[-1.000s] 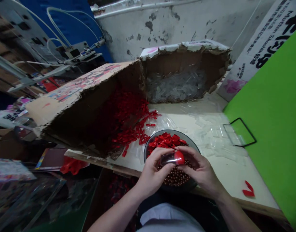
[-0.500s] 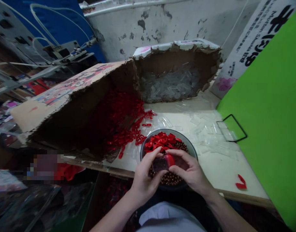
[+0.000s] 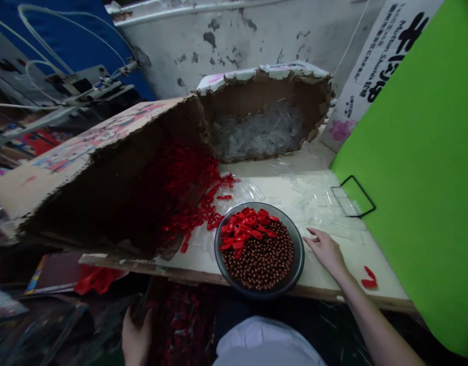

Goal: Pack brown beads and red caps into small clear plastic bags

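Observation:
A dark round bowl (image 3: 299,264) stands at the table's front edge. In it lie many brown beads (image 3: 262,264) and a heap of small red plastic pieces (image 3: 249,226). To the bowl's right, my right hand (image 3: 327,252) is low over the table, fingers stretched and a little apart, near the scattered clear plastic pieces (image 3: 343,223). Nothing shows in its fingers. My left hand (image 3: 137,335) is down below the table edge, thumb and fingers apart. Beside it, under the table, is a dark container with many red and clear pieces (image 3: 184,315).
One torn carton (image 3: 92,152) spills red pieces (image 3: 180,183) onto the table. Another torn carton (image 3: 264,73) holds clear plastic pieces (image 3: 260,132). A green panel (image 3: 417,152) with a black wire loop (image 3: 361,195) borders the right side. One red piece (image 3: 369,278) lies at front right.
My hands held a small clear and red plastic piece together over the bowl. They have parted: left down beside the table, right outward to the right. That piece is out of sight.

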A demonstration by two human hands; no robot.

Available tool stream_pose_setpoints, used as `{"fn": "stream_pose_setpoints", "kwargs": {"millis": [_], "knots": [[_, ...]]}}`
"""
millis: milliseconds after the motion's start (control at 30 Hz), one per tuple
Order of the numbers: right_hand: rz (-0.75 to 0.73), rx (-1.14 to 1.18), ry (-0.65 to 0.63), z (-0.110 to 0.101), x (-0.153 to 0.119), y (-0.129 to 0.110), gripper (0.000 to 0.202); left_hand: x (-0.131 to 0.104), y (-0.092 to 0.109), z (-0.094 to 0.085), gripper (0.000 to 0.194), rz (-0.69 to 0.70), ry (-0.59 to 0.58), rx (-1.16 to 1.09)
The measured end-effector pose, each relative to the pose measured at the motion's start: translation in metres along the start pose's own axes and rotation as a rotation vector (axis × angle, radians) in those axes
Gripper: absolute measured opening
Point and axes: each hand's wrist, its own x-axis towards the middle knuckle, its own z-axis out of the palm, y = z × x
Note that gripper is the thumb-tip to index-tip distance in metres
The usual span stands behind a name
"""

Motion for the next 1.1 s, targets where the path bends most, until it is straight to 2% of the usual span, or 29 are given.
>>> {"fn": "stream_pose_setpoints", "kwargs": {"millis": [67,100,133,167,233,300,367,433,500,600,700,800,900,967,1033,1100], "knots": [[0.016,-0.114,0.012,0.017,0.009,0.005,0.042,0.003,-0.018,0.008,0.081,-0.205,-0.072,0.052],[0.035,-0.139,0.027,0.024,0.013,0.004,0.044,0.002,-0.018,0.012,0.081,-0.245,-0.102,0.044],[0.053,-0.149,0.041,0.03,0.017,0.003,0.044,-0.001,-0.013,0.015,0.08,-0.214,-0.113,0.022],[0.069,-0.151,0.051,0.034,0.02,0.001,0.045,-0.006,-0.001,0.018,0.076,-0.129,-0.102,-0.015],[0.096,-0.152,0.067,0.04,0.026,0.0,0.044,-0.02,0.035,0.022,0.067,0.101,-0.009,-0.094],[0.111,-0.135,0.079,0.043,0.031,0.001,0.043,-0.04,0.083,0.027,0.059,0.333,0.093,-0.187],[0.111,-0.1,0.087,0.043,0.033,0.002,0.042,-0.061,0.133,0.034,0.049,0.579,0.098,-0.281],[0.104,-0.045,0.094,0.041,0.032,0.003,0.037,-0.078,0.177,0.046,0.042,0.812,-0.033,-0.3],[0.096,0.024,0.104,0.037,0.028,0.005,0.029,-0.087,0.212,0.06,0.04,1.041,-0.21,-0.186],[0.087,0.157,0.132,0.025,0.017,0.008,0.023,-0.087,0.245,0.08,0.041,1.218,-0.362,0.074],[0.06,0.302,0.178,0.005,0.003,0.006,0.032,-0.081,0.261,0.09,0.039,1.252,-0.398,0.214],[-0.001,0.457,0.195,-0.018,-0.011,-0.011,0.033,-0.078,0.263,0.09,0.039,1.26,-0.399,0.217],[-0.149,0.533,0.05,-0.038,-0.023,-0.044,0.027,-0.081,0.259,0.086,0.039,1.251,-0.383,0.164],[-0.327,0.382,-0.146,-0.043,-0.026,-0.069,0.023,-0.084,0.254,0.084,0.039,1.227,-0.367,0.137],[-0.541,0.139,-0.325,-0.039,-0.024,-0.09,0.021,-0.087,0.25,0.083,0.042,1.202,-0.365,0.14],[-0.691,-0.147,-0.418,-0.028,-0.019,-0.104,0.02,-0.089,0.247,0.083,0.045,1.187,-0.378,0.164]]}}
